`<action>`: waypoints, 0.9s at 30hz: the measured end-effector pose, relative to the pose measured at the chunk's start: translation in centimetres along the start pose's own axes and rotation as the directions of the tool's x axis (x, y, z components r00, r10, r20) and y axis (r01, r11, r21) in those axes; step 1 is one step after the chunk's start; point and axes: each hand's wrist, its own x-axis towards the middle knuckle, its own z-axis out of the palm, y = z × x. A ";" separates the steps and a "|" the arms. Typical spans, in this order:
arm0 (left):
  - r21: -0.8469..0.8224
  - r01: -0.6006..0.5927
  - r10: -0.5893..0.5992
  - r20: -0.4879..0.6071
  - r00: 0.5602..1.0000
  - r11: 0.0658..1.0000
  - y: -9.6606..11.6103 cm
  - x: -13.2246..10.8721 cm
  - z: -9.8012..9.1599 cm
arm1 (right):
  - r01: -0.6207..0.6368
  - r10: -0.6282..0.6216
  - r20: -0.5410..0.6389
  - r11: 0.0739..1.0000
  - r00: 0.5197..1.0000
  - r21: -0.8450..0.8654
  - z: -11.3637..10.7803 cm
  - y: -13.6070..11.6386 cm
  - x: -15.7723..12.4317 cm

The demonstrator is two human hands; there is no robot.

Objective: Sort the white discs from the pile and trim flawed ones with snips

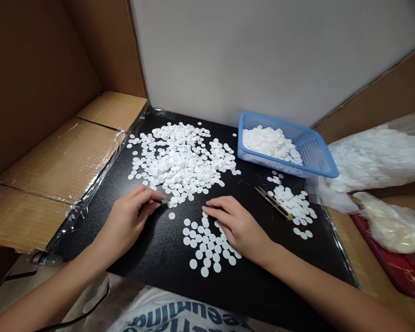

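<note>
A large heap of small white round discs (pixel 180 166) lies on the black tabletop (pixel 152 249). My left hand (pixel 129 216) is at the heap's near left edge, thumb and forefinger pinched together; what sits between their tips is too small to make out. One loose disc (pixel 172 216) lies just right of those fingertips. My right hand (pixel 240 226) rests over a smaller spread of discs (pixel 207 249) near the table's front, its fingers stretched out toward the left and partly covering some discs. Nothing shows gripped in it.
A blue plastic basket (pixel 318 152) with white discs stands at the back right. Thread snips (pixel 273 203) lie beside another small disc pile (pixel 293 203). Clear plastic bags (pixel 380 157) and a red item (pixel 390 258) are at far right. Cardboard (pixel 65 152) borders the left.
</note>
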 end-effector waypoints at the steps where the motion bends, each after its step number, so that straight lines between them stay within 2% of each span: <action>1: 0.013 -0.002 0.002 0.031 1.000 1.000 -0.2 0.2 -0.1 | 0.021 -0.021 0.011 1.000 1.000 0.003 0.0 -0.2 0.0; 5: 0.070 -0.039 0.027 0.158 0.987 0.997 -0.5 1.4 0.6 | -0.038 0.038 0.001 0.999 0.999 -0.002 0.1 -0.7 1.4; 8: 0.134 -0.097 0.072 0.180 0.981 0.986 -0.4 2.5 1.7 | -0.086 0.086 -0.016 0.996 0.996 0.004 0.7 -0.5 3.4; 12: 0.172 -0.152 0.117 0.199 0.973 0.973 -0.6 3.4 2.3 | -0.152 0.154 0.046 0.988 0.987 -0.040 1.9 -0.3 5.9; 16: 0.178 -0.170 0.130 0.217 0.968 0.969 -1.2 3.6 1.9 | -0.240 0.246 0.084 0.968 0.966 -0.074 2.2 -0.5 7.2; 21: 0.143 -0.160 0.128 0.210 0.969 0.977 -1.9 3.7 1.3 | -0.267 0.276 0.154 0.961 0.949 -0.075 1.4 -0.5 7.5; 27: 0.057 -0.119 0.105 0.204 0.973 0.991 -1.4 3.7 0.3 | -0.319 0.326 0.164 0.945 0.931 -0.067 0.9 0.1 7.7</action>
